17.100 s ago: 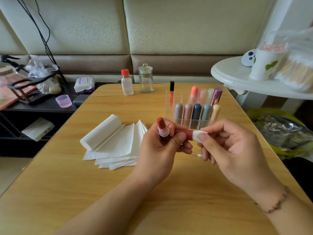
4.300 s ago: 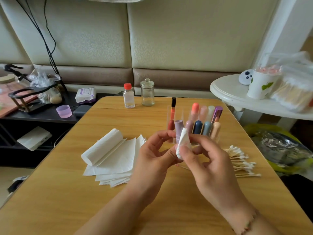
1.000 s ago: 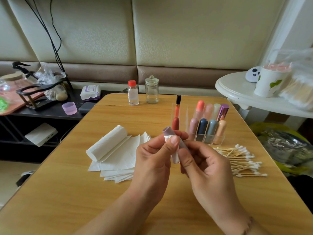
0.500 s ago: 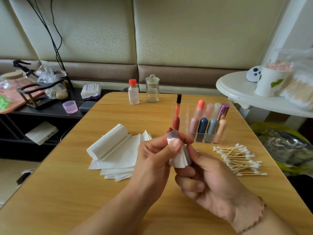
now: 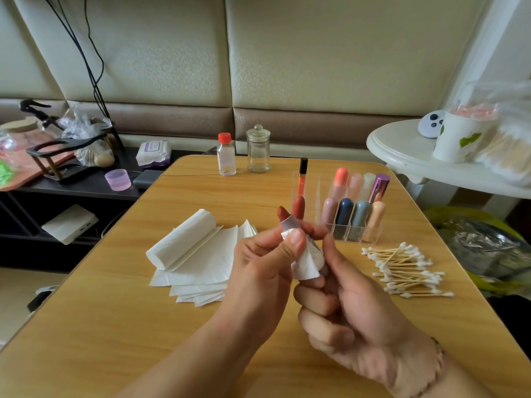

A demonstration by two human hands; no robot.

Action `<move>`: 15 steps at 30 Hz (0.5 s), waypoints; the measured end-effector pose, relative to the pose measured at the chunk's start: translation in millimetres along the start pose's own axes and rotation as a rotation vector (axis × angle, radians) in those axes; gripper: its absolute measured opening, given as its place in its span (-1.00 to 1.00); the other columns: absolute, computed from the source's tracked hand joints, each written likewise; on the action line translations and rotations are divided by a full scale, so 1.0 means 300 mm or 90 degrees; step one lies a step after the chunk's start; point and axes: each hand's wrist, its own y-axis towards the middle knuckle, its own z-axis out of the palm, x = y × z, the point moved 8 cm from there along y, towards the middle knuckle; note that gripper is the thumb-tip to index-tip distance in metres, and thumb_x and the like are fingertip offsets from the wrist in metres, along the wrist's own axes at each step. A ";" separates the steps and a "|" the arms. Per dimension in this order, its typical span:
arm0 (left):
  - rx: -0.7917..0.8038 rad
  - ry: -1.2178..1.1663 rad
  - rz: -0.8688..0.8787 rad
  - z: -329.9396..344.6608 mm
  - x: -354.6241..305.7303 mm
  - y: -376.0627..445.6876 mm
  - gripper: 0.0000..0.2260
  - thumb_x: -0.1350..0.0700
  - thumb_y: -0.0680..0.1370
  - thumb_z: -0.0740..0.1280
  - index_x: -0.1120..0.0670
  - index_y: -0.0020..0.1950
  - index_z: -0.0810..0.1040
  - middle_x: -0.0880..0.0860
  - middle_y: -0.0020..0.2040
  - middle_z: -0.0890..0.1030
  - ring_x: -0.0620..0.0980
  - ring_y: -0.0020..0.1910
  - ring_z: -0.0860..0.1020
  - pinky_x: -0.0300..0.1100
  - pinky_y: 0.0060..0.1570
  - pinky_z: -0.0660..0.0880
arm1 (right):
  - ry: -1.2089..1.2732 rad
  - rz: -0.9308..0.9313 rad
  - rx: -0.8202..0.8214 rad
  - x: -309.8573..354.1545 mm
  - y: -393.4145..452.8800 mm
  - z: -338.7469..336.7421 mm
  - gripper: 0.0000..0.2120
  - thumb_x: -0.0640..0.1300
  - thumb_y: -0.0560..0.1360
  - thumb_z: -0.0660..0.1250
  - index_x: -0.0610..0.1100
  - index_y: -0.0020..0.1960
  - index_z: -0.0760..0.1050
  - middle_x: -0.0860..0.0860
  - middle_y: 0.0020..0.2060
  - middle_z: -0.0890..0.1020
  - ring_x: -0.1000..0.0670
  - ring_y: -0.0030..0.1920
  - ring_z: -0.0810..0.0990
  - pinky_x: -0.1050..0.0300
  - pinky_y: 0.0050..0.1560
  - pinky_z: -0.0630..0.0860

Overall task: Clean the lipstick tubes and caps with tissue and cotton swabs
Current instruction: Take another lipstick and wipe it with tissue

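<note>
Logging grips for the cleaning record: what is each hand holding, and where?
The left hand pinches a folded white tissue against the mauve lipstick tube just below its extended reddish bullet. The right hand grips the tube's lower body.

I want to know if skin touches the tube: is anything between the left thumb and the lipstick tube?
Yes. A folded piece of tissue lies between the left hand thumb and the lipstick tube; the right hand grips the tube's base directly.

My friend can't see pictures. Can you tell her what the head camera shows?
Two hands hold an open lipstick; the left hand presses a tissue piece around its tube, the right hand grips below. Tissues, cotton swabs and more lipsticks lie on the table.
</note>
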 end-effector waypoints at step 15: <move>0.039 -0.003 0.039 -0.008 -0.034 0.014 -0.69 -0.10 0.42 0.49 0.14 -0.09 0.68 0.10 -0.02 0.66 0.02 -0.03 0.59 -0.15 -0.03 0.48 | -0.303 -0.222 -0.082 0.066 -0.011 -0.019 -0.31 0.29 0.39 0.45 -0.38 -0.08 0.40 0.03 -0.46 0.29 0.01 -0.53 0.29 0.20 -0.49 0.08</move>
